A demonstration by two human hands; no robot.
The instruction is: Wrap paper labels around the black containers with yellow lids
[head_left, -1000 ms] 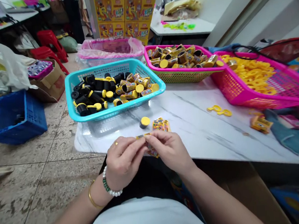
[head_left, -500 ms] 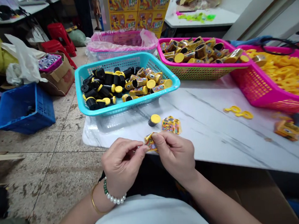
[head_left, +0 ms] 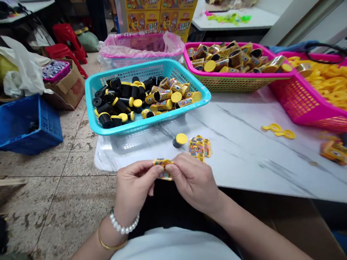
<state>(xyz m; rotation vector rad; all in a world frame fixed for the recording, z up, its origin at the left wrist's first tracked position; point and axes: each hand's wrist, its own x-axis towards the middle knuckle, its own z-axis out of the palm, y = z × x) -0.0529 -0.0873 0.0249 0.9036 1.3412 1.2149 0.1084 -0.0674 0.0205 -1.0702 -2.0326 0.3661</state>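
Note:
A small printed yellow label sleeve (head_left: pixel 165 173) is pinched between my two hands, just off the table's front edge. My left hand (head_left: pixel 137 187) grips its left side with thumb and fingers. On its right side, my right hand (head_left: pixel 194 180) does the same, thumb on top. Beyond them, a black cup with a yellow lid (head_left: pixel 180 140) lies tilted on the marbled table (head_left: pixel 239 161). Beside it is a small pile of flat printed labels (head_left: pixel 199 148). A turquoise basket (head_left: pixel 143 128) behind holds plain black cups and cups wrapped in printed labels.
A pink basket (head_left: pixel 241 76) of wrapped cups and another pink basket (head_left: pixel 306 107) of yellow plastic parts stand at the right. Two joined yellow rings (head_left: pixel 278 131) lie on the table. A blue crate (head_left: pixel 51 123) is on the floor at left. Yellow printed cartons (head_left: pixel 159 11) are stacked behind.
Both hands have shifted slightly left and the label sleeve has moved with them. It now lies flatter, and my left fingers have closed on its edge.

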